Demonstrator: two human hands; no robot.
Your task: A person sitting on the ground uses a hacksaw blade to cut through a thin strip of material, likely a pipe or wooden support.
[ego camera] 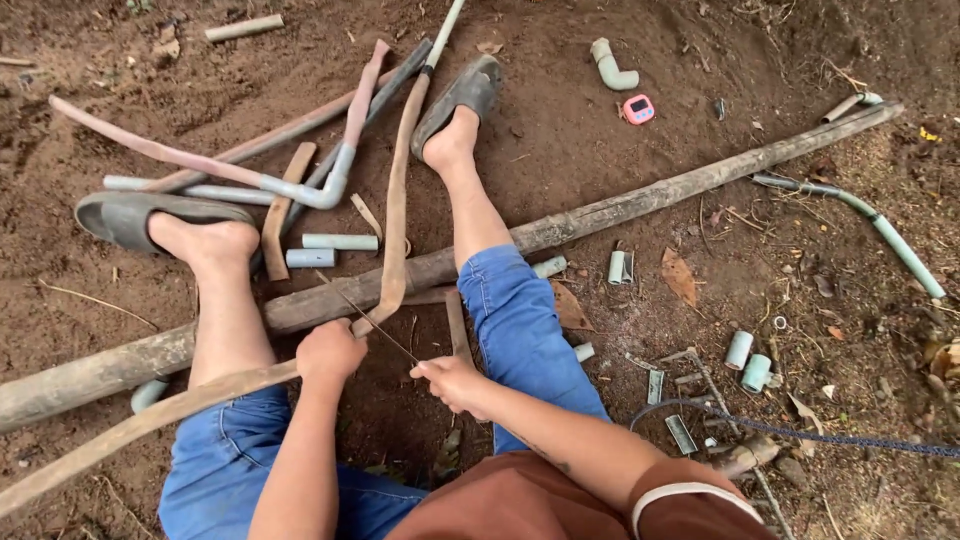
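Head view: a seated person works a thin blade across a long bent pipe on bare soil.

At far left a grey sandal [130, 215] holds one foot beside a long wooden pole [620, 205] that lies diagonally across the ground, with short cut pipe pieces [338, 242] just beyond it. The left hand [328, 352] is closed in a fist around the long brown pipe [397, 200], which runs from the lower left corner, bends sharply at the hand and rises toward the top edge. The thin saw blade [372, 322] crosses that pipe just beside the left fist. The right hand [452, 382] grips the blade's near end, fingers curled tight together. Further right, a small pink timer [638, 109] sits on the dirt, more pipe offcuts [748, 362] lie scattered, and a blue rope [830, 436] trails off to the right edge.
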